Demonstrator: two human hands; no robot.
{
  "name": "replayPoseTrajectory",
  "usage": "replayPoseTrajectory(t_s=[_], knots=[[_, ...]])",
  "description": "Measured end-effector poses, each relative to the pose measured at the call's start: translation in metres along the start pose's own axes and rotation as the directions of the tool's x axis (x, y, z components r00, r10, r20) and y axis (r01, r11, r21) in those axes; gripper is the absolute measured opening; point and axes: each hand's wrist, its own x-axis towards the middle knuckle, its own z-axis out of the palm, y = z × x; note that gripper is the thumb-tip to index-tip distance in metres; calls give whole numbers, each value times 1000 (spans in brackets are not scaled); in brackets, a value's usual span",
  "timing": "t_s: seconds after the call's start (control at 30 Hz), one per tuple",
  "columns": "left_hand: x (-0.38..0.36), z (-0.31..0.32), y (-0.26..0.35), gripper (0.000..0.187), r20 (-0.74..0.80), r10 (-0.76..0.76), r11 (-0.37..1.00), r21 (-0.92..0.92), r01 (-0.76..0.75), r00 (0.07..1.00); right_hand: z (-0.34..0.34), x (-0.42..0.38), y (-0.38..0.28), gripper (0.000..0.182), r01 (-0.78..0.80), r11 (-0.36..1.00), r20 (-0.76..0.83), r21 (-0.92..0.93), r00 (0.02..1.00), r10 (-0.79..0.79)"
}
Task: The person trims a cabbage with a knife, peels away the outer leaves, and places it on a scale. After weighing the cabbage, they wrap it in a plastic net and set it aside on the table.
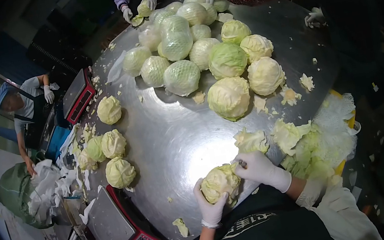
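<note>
My left hand [211, 209], in a white glove, curls round the side of a pale, trimmed cabbage [221, 184] near the table's front edge. At its other side is my right hand [261, 169], also gloved and closed, with the grey end of a small tool [242, 163] showing between the fingers. The rest of that tool is hidden, so its kind cannot be made out. Just beyond my right hand lies a loose cabbage leaf [250, 141]. Several bare cabbages [230, 99] stand farther up the metal table [168, 144].
Net-wrapped cabbages [182, 78] are heaped at the back. More cabbages [120, 172] line the left edge beside a red scale [131, 230]; a second scale [78, 95] stands farther back. Leaf scraps [302, 148] and netting [335, 122] lie right. Co-workers stand around the table.
</note>
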Motion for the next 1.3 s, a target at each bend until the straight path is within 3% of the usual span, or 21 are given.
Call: replayPoseTrajectory(t_s=[0.1,0.17,0.23,0.3,0.33,0.37,0.4,0.43,0.47,0.5,0.57,0.63,0.7,0.77,0.8,0.83,0.9,0.97,1.03,1.23,1.3], knots=[[0,-14,2,89,81,-19,1000,-11,20,997,-3,11,33,22,-58,989,-122,134,990,74],[-2,-22,0,91,157,-21,993,-110,38,987,-8,13,50,21,-189,977,-192,-97,967,168],[-1,-26,4,91,170,-47,981,-178,77,984,-13,10,38,28,-225,968,-180,-109,963,203],[-5,-26,10,91,184,-83,962,-240,127,979,-14,2,3,39,299,954,-303,14,910,-281],[-4,-25,14,92,203,-42,991,-114,66,978,-7,1,0,39,296,955,-304,18,912,-277],[-3,-25,16,92,228,0,1000,12,-3,974,2,-1,-2,44,312,947,-163,75,941,-297],[-2,-25,16,92,232,1,1000,13,-4,973,5,-1,-2,50,322,938,-22,132,947,-322],[-1,-27,15,93,257,-2,1000,-5,4,967,2,4,1,50,322,938,-24,131,947,-321],[-1,-30,14,95,279,-6,1000,-23,13,960,-5,14,6,47,54,970,139,236,986,-89],[-1,-37,9,95,276,-8,1000,-22,15,961,-10,21,12,45,-228,929,321,291,938,130],[0,-58,1,100,390,-90,995,7,95,916,-6,24,29,37,-221,933,310,284,942,129],[1,-64,19,100,407,-143,985,-33,172,902,1,25,39,31,-76,992,125,97,990,64],[0,-75,33,99,431,-192,967,-71,245,882,7,22,36,30,-64,998,100,25,993,61],[1,-86,43,100,353,-210,962,241,128,912,10,25,29,29,-53,997,66,-47,996,56],[-1,-84,51,105,288,-103,882,469,-46,952,9,23,16,29,-75,997,81,5,994,74],[-5,-70,68,105,287,-113,883,469,-36,951,9,19,3,29,-100,993,104,56,990,94],[-5,-26,106,112,392,191,640,646,-417,900,11,19,-9,29,-84,993,126,84,989,73],[-4,-12,103,114,420,144,544,723,-426,896,13,24,-12,28,-54,998,134,-17,989,56],[3,-22,82,117,302,138,230,917,-327,943,18,28,6,27,-81,991,120,-103,988,94],[-2,-77,71,116,291,86,386,872,-301,953,12,27,50,31,-143,964,-5,-224,989,146],[-1,-87,57,115,230,173,556,780,-288,958,2,24,30,39,-195,940,5,-279,979,205]])
